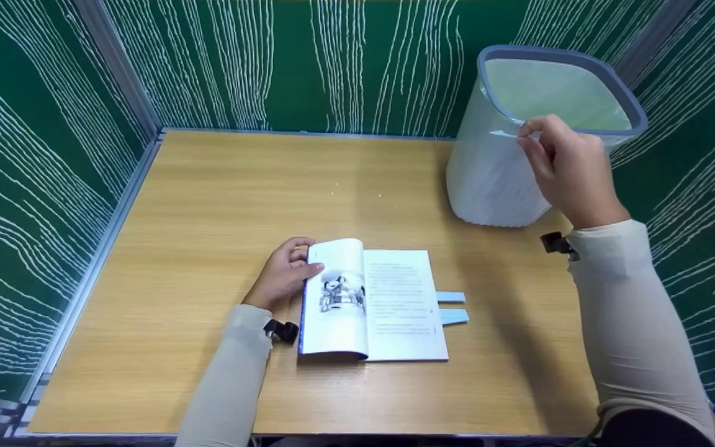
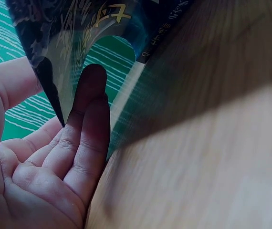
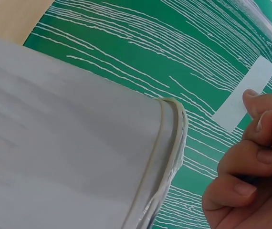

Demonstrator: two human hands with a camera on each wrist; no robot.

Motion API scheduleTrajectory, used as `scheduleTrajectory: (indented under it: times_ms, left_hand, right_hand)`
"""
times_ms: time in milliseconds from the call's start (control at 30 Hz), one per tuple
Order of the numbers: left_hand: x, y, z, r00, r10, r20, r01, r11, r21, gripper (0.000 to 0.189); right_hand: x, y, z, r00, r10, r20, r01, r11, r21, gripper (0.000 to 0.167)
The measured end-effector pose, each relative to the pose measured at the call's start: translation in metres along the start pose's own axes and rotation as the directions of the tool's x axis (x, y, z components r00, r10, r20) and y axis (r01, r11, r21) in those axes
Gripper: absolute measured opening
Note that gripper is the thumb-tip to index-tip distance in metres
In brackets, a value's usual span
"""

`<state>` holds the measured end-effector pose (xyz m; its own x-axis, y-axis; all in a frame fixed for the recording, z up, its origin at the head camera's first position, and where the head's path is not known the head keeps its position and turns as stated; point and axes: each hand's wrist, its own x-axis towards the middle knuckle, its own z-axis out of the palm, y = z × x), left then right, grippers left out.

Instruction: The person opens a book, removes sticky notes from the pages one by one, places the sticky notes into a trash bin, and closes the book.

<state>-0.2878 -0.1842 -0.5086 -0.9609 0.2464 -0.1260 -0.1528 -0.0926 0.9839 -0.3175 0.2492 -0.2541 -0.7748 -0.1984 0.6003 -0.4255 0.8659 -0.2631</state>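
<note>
R hand (image 1: 571, 171) pinches strip (image 3: 237, 103); L hand (image 1: 282, 274) grips gold-lettered bk (image 1: 391, 304).

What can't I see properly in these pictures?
Head view: print on the open, white-paged paper book, too small to read.
Head view: the floor of the tall white bin with a grey rim, hidden by its near wall.
Right wrist view: the right hand, cut off by the right edge.

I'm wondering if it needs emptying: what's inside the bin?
A pale liner shows inside the bin; the near rim hides the bottom, so anything lying there can't be seen.
</note>
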Motion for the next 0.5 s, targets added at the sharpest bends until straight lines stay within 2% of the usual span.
scheduleTrajectory:
  times_ms: [300,500]
  left_hand:
    - [0.0,0.001,0.0,1.0,0.005,-0.001,-0.005,1.0,-0.005,0.057]
    - [-0.001,0.001,0.001,1.0,-0.002,-0.012,0.002,1.0,0.003,0.056]
  right_hand:
    - [0.013,-0.004,-0.015,0.999,0.038,0.018,-0.037,0.998,-0.041,0.025]
    - [0.021,0.001,-0.015,0.999,0.043,0.027,-0.041,0.997,-0.071,0.026]
